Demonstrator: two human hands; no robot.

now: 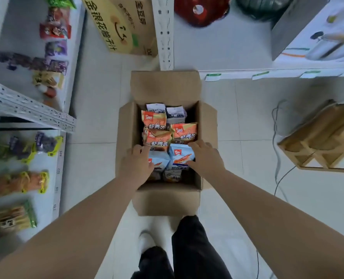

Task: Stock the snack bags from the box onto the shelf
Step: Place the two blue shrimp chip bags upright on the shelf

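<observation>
Snack bags (184, 132) in orange, blue and grey are packed in an open cardboard box (165, 85) on the tiled floor. It is flanked by a stocked shelf (59, 170) at left, with a carton (125, 23) marked 金银花柚子汁 beyond. Orange packs are marked 一虾两吃. The left hand (137, 163) is curled round the left blue bag (160, 160) and, apart from it, the right hand (206, 158) round the right blue bag (180, 156).

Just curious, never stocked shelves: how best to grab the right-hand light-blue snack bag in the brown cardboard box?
Probably pinch the light-blue snack bag by its top seam, from above: neighbouring bags and the brown cardboard box hem it in, so only top and front show.
</observation>
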